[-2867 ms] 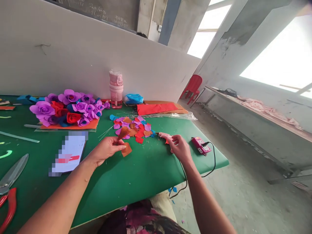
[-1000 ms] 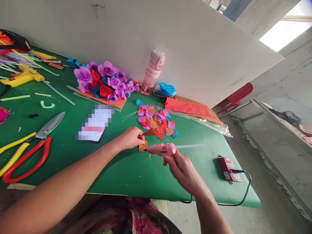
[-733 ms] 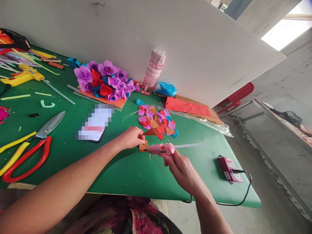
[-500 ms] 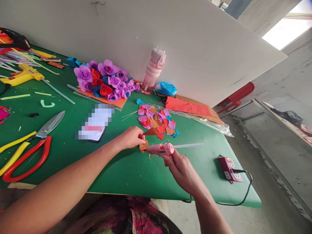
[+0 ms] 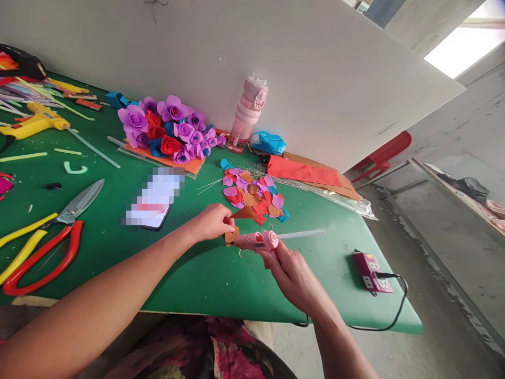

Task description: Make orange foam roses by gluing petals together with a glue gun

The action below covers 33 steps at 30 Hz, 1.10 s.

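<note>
Left arm (image 5: 114,287) bare, reaching long from lower left corner, angled forward and rightward. Left wrist (image 5: 189,234) close to straight. Left hand (image 5: 213,221) back upward, thumb and fingertips pressed together in pinch. Right arm (image 5: 339,339) bare, rising from bottom edge, angled forward and leftward. Right hand (image 5: 290,271) curled in grip, fingers partly hidden. Hands near each other, not touching, left slightly farther forward.

Petals (image 5: 251,199) lie between the held glue gun (image 5: 252,241) and bottle (image 5: 247,113).
</note>
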Tool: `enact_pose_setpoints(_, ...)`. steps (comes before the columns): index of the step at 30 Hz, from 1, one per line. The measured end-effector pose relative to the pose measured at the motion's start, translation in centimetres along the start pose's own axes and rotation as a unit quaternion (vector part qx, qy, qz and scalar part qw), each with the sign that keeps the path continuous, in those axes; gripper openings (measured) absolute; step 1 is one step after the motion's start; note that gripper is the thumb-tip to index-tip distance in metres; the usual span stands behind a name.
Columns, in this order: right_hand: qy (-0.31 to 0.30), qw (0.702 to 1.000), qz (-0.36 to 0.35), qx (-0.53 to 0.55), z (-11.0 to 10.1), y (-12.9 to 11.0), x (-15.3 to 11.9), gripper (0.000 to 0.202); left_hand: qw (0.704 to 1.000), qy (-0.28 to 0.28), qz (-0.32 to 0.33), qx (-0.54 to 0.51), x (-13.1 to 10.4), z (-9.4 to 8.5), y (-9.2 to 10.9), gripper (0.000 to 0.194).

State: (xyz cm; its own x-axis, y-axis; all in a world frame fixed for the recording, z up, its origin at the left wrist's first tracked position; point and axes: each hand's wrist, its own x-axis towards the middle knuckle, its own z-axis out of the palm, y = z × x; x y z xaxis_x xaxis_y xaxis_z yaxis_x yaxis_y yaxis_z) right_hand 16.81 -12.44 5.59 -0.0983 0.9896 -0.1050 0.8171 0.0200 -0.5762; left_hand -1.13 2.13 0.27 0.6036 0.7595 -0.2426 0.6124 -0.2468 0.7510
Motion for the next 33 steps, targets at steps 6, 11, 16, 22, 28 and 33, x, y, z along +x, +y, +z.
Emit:
enact_pose_setpoints(6, 0.002, 1.000, 0.015, 0.001, -0.3, 0.4, -0.1, 0.026, 1.000, -0.004, 0.003, -0.001, 0.1, 0.1, -0.2, 0.013)
enact_pose_setpoints(11, 0.006, 1.000, 0.025, 0.001, -0.6, 0.4, -0.1, 0.028, 1.000, -0.001, 0.001, 0.007, 0.1, 0.1, 0.0, 0.013)
enact_pose_setpoints(16, 0.017, 1.000, 0.020, -0.017, -0.7, 0.4, -0.3, 0.027, 1.000, -0.001, -0.001, 0.008, 0.1, 0.0, 0.0, 0.012)
enact_pose_setpoints(22, 0.023, 0.999, 0.018, -0.022, -1.2, 0.1, -0.6, 0.026, 1.000, 0.000, 0.002, 0.010, 0.0, 0.0, 0.0, 0.011)
enact_pose_setpoints(28, 0.037, 0.999, 0.018, 0.002, -1.6, -0.1, -0.9, 0.029, 1.000, 0.001, 0.006, 0.007, 0.2, 0.1, -0.2, 0.010)
enact_pose_setpoints(33, 0.023, 1.000, 0.011, -0.006, -0.7, 0.2, -0.4, 0.027, 1.000, 0.001, 0.007, 0.011, 0.2, 0.0, -0.1, 0.011)
